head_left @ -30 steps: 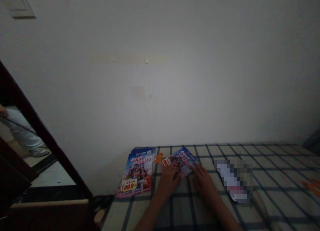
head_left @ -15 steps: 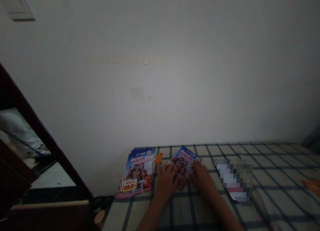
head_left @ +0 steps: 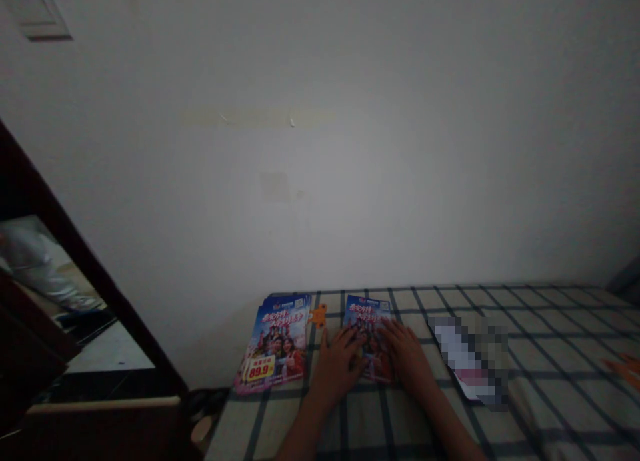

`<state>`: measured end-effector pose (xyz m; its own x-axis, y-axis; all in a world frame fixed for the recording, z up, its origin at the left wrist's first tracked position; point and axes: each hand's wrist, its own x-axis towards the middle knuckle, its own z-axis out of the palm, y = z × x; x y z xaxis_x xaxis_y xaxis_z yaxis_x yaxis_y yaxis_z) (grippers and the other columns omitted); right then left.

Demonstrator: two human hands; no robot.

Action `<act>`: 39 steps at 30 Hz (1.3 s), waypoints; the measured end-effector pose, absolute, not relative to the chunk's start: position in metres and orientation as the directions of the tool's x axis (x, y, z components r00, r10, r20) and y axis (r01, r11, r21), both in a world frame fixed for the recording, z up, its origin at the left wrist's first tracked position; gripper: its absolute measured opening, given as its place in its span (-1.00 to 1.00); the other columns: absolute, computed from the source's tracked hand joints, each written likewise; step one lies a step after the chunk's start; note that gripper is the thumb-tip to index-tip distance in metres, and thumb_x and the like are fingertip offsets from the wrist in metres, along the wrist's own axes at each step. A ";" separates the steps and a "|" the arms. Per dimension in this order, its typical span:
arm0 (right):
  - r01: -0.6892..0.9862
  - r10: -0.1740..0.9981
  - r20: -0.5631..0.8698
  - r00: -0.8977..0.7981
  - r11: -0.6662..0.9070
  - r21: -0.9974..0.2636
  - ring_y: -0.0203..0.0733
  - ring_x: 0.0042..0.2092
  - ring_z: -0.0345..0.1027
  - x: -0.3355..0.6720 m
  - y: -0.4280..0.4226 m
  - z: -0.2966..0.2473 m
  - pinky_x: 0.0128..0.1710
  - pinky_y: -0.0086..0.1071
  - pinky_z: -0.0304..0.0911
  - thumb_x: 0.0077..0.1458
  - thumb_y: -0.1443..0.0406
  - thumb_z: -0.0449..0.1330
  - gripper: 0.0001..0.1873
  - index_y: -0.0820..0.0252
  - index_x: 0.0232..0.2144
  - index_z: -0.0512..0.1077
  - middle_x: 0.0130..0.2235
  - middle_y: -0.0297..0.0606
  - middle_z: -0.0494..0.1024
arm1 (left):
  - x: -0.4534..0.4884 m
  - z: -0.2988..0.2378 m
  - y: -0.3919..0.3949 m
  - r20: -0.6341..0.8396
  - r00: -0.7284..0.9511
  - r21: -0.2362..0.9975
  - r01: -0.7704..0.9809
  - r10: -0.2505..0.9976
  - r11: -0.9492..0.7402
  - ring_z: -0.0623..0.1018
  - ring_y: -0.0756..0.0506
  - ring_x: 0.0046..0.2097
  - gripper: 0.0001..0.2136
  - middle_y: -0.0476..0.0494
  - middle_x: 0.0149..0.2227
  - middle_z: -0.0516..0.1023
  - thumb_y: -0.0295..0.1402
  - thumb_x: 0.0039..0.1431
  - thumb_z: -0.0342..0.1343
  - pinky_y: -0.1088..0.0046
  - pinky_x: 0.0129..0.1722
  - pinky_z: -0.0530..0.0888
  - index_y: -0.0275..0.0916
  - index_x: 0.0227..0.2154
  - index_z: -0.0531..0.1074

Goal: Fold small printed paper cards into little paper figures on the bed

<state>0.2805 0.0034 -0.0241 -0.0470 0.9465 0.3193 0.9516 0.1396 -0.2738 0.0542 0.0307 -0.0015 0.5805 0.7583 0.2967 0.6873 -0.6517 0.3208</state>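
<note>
Left hand [head_left: 337, 362] and right hand [head_left: 404, 351] flanked a flyer [head_left: 371, 320]

Both reached forward, palms down, left fingers spread apart, right ones slightly fanned. The flyer lay beneath and between the fingertips, a magazine-like stack [head_left: 277, 341] left of them

Flyer stack [head_left: 278, 338] left of single flyer [head_left: 372, 326], both on cloth [head_left: 540, 344].
</note>
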 end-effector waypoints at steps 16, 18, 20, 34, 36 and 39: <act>0.870 0.925 0.368 -0.092 0.254 -0.422 -0.04 0.29 0.17 0.284 -0.006 -0.024 0.32 0.06 -0.03 0.15 0.24 0.11 -0.53 0.01 0.13 0.42 0.24 -0.17 0.38 | 0.050 -0.003 0.034 0.259 0.590 0.328 0.691 0.764 -0.645 0.18 -0.25 0.35 -0.49 -0.02 0.31 0.29 0.03 0.22 0.09 -0.22 0.33 -0.04 0.16 0.22 0.28; 0.857 0.918 0.389 -0.081 0.264 -0.444 -0.03 0.26 0.21 0.286 -0.006 -0.025 0.30 0.01 0.04 0.12 0.25 0.14 -0.55 0.07 0.07 0.47 0.21 -0.12 0.40 | 0.047 -0.002 0.037 0.210 0.621 0.355 0.672 0.755 -0.651 0.15 -0.28 0.37 -0.39 -0.03 0.34 0.25 0.09 0.13 0.16 -0.27 0.32 -0.07 0.15 0.24 0.25; 0.840 0.917 0.390 -0.080 0.273 -0.470 -0.02 0.24 0.22 0.287 -0.007 -0.024 0.28 -0.01 0.08 0.09 0.25 0.16 -0.59 0.08 0.01 0.51 0.20 -0.10 0.41 | 0.044 -0.002 0.039 0.174 0.653 0.375 0.648 0.737 -0.663 0.10 -0.31 0.39 -0.25 -0.04 0.37 0.18 0.16 -0.02 0.24 -0.31 0.31 -0.13 0.17 0.25 0.22; 0.730 0.940 0.278 -0.201 0.332 -0.598 0.06 0.28 0.18 0.288 -0.016 -0.001 0.33 0.16 -0.15 0.04 0.05 0.29 -0.57 -0.09 -0.02 0.53 0.19 -0.20 0.45 | 0.040 0.008 0.037 0.152 0.668 0.485 0.592 0.729 -0.644 0.04 -0.34 0.41 -0.40 -0.06 0.38 0.15 0.08 0.00 0.28 -0.29 0.31 -0.24 0.17 0.14 0.39; 0.690 0.927 0.317 -0.198 0.362 -0.627 0.09 0.26 0.21 0.290 -0.015 -0.005 0.31 0.16 -0.07 -0.01 0.01 0.35 -0.53 -0.07 -0.04 0.54 0.16 -0.17 0.47 | 0.040 0.008 0.036 0.148 0.662 0.499 0.592 0.735 -0.634 0.04 -0.34 0.41 -0.44 -0.07 0.38 0.16 0.04 0.03 0.28 -0.27 0.32 -0.26 0.13 0.12 0.42; 0.633 0.912 0.374 -0.171 0.392 -0.668 0.11 0.22 0.25 0.293 -0.013 -0.013 0.28 0.16 0.01 -0.08 -0.01 0.40 -0.51 -0.04 -0.08 0.56 0.11 -0.14 0.51 | 0.042 0.010 0.035 0.158 0.632 0.516 0.602 0.758 -0.609 0.07 -0.32 0.40 -0.58 -0.06 0.35 0.22 -0.03 0.11 0.24 -0.26 0.33 -0.25 0.09 0.05 0.49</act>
<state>0.2934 -0.0130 -0.0133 -0.1706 0.9115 0.3742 0.6328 0.3924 -0.6675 0.0419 0.0348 0.0098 0.6323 0.7585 0.1577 0.6020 -0.6092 0.5163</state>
